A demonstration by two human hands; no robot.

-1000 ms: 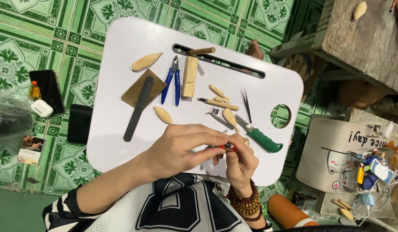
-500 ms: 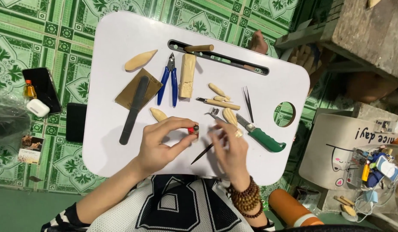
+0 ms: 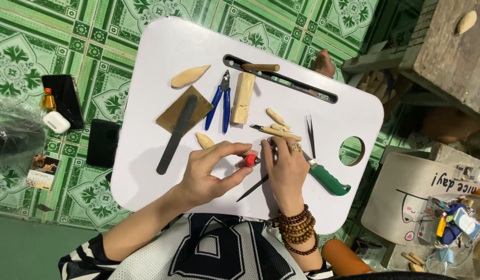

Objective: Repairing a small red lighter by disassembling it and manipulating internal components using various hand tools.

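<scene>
Large white rounded lap table (image 3: 162, 57) over green patterned floor tiles (image 3: 53, 31); long dark slot and a round hole cut into the tabletop.

Scattered on it, well apart from the hands: brown sandpaper sheet (image 3: 198, 103) with a long dark file (image 3: 176, 134) lying diagonally across it, blue-handled pliers (image 3: 221, 105), pale rectangular wood block (image 3: 242, 98), several pale carved teardrop wood pieces (image 3: 190, 76), black tweezers (image 3: 310, 136). Green-handled knife (image 3: 329, 180) just right of the right hand, blade end hidden under it.

Left hand (image 3: 209, 171) curled, thumb and forefinger pinching a small red cylindrical lighter (image 3: 249, 161) at its left end. Lighter just above the table near the front centre, long axis roughly left-right, metal head pointing right.

Right hand (image 3: 285, 171) right beside that metal head, fingers pressed together around a thin dark pointed tool (image 3: 252, 188); tool runs diagonally, free end down-left under the lighter, upper end buried in the fingers. What the fingertips hold at the top: cannot tell.

Key relation: lighter head sits between the two hands, touching or nearly touching the right fingertips; left hand carries it, right hand nearer the working end.

Off-table left: two black phones (image 3: 102, 142), white earbud case (image 3: 57, 122).
</scene>
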